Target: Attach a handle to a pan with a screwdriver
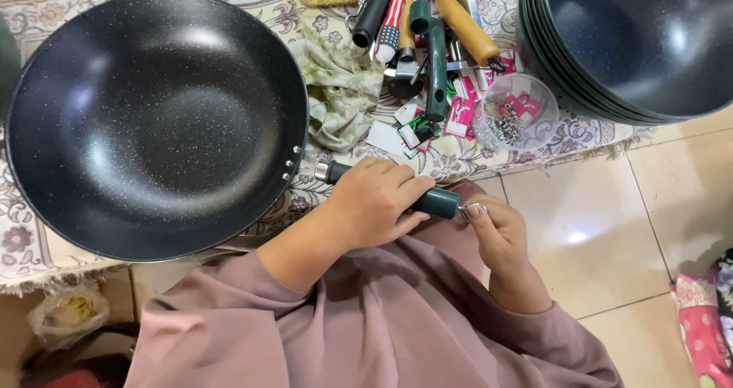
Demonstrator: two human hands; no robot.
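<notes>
A large black speckled wok [153, 121] lies on a patterned cloth [458, 155]. Its dark green handle [437, 201] sticks out toward me, with a silver collar [323, 170] near the wok's rim. My left hand [374, 201] is wrapped around the middle of this handle. My right hand [496, 231] pinches a small metal ring [472, 206] at the handle's free end. Pinkish-brown sleeves cover both my arms.
A stack of dark woks [634, 45] sits at the top right. Between the woks lie several tools with green, orange and black handles [427, 37], a crumpled rag [336, 90], small tags, and a clear cup of screws [515, 113]. Tiled floor [611, 235] lies to the right.
</notes>
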